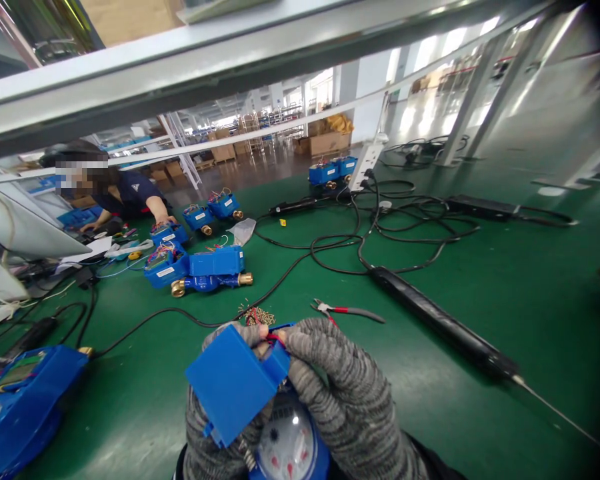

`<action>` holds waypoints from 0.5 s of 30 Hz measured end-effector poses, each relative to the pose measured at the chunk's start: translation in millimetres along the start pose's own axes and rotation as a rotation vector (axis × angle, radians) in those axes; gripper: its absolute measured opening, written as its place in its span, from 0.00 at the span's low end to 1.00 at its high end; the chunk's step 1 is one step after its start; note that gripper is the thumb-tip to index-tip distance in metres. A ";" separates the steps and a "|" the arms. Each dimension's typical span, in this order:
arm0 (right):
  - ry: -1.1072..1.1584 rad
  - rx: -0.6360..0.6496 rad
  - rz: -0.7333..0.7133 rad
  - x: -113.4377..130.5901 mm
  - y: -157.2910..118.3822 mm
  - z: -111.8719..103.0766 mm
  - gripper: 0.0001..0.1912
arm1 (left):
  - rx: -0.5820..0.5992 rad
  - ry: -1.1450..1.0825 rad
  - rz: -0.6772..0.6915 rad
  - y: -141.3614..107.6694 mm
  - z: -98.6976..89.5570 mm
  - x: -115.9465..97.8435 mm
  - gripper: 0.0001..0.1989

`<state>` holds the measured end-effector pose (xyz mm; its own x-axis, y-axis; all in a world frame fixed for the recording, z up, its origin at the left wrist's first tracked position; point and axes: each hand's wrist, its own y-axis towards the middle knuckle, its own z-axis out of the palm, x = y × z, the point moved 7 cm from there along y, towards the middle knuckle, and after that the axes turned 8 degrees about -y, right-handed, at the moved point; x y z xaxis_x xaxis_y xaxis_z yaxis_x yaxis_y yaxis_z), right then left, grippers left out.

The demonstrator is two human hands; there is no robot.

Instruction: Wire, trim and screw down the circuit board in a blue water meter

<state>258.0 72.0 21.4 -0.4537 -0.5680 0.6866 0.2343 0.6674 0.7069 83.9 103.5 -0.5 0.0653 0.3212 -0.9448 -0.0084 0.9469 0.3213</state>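
- The flat, square, blue plastic cover lies between the two hands at the near, six o'clock side of the green worktop.
- Its outline looks nearly square, so no long axis stands out; it sits tilted, one pair of edges slanting from eight towards two o'clock.
- The grey-gloved left hand is nearer: clamped on the cover, wrapped behind it, with the cover towards its two o'clock.
- From the grey-gloved right hand, the cover lies at nine o'clock. This hand's fingers are curled in; whether they pinch wire or blue plastic, I cannot tell.
- Both hands' bare fingertips nearly meet at the thin red wires, towards the cover's two o'clock.
- The blue meter with a round, clear-topped dial sits just beside the cover, between four and five o'clock.
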 end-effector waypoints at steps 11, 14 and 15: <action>0.104 0.312 -0.156 1.7 16.8 -2.3 0.13 | 0.144 0.171 0.267 3.4 -0.6 -7.3 0.13; 0.131 0.360 -0.209 5.8 23.1 -5.4 0.13 | 0.180 0.358 0.358 1.5 -3.0 -7.3 0.13; 0.129 0.366 -0.240 8.4 25.2 -6.6 0.13 | 0.199 0.410 0.376 0.9 -3.3 -6.7 0.13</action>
<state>265.8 80.8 46.2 -0.3417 -0.7672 0.5428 -0.1939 0.6227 0.7580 80.2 102.3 5.9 -0.2970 0.6507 -0.6989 0.2337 0.7592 0.6075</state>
